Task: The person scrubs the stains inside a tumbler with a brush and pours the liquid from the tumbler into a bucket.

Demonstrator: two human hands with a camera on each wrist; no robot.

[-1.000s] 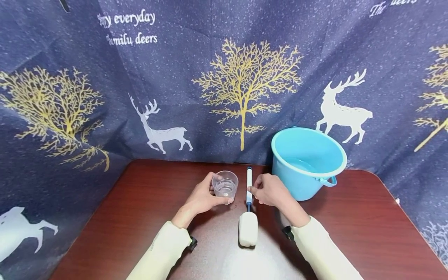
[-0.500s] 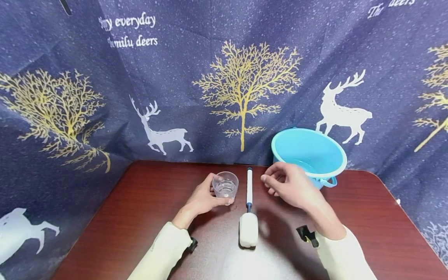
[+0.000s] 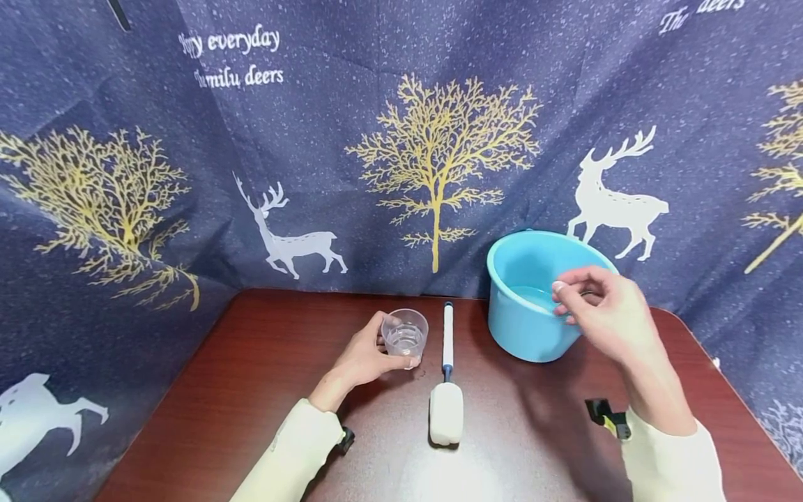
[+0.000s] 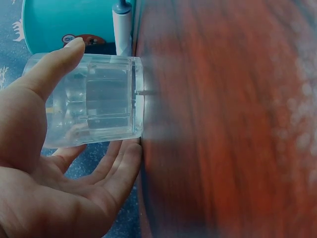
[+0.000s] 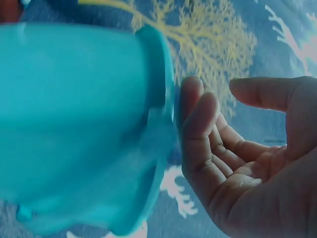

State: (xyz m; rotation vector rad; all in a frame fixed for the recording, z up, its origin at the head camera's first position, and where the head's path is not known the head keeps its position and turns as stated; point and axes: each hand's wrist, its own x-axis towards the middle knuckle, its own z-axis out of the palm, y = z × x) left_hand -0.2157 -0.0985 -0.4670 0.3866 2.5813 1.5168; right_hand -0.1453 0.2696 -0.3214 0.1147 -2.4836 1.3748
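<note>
My left hand (image 3: pixel 360 359) grips a clear plastic cup (image 3: pixel 404 335) with clear liquid in it, upright on the table. In the left wrist view the thumb lies along one side of the cup (image 4: pixel 109 96) and the fingers sit around the other. A sponge brush (image 3: pixel 447 411), with a white head and a white and blue handle, lies just right of the cup. My right hand (image 3: pixel 611 317) hovers at the right rim of the light blue bucket (image 3: pixel 527 335), fingers loosely bent and holding nothing. In the right wrist view its fingertips overlap the bucket's rim edge.
The bucket stands at the table's back right, against a dark blue cloth (image 3: pixel 376 209) printed with trees and deer. The reddish-brown wooden table (image 3: pixel 263 348) reaches back to this cloth. A black strap device (image 3: pixel 605 415) sits at my right wrist.
My right hand has left the brush handle and moved right and up, to the far side of the bucket's front. The left hand, cup and brush have stayed in place.
</note>
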